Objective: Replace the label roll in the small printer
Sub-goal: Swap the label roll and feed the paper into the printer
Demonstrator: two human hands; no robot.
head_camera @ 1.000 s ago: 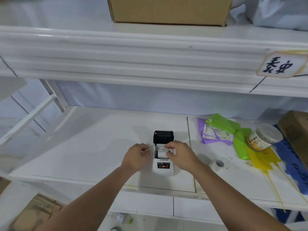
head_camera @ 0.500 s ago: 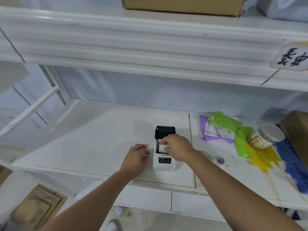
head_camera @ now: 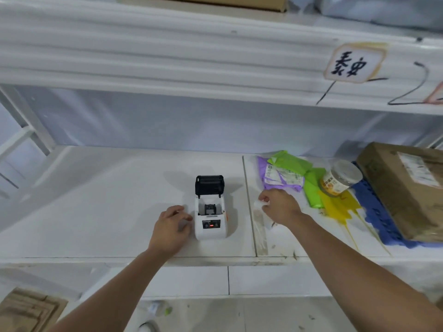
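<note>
Near the shelf's [head_camera: 119, 256] front edge, hands flank the open printer [head_camera: 210, 212]: left [head_camera: 171, 228] loose, right [head_camera: 279, 207] pinching white paper [head_camera: 258, 204].

White metal shelving [head_camera: 167, 68] fills the frame under flat, bluish light. A pale plastic sheet [head_camera: 167, 125] hangs behind its lower shelf [head_camera: 107, 200]; a handwritten sign [head_camera: 352, 63] marks the upper rail, and flattened cardboard [head_camera: 26, 310] lies on the floor below.
</note>
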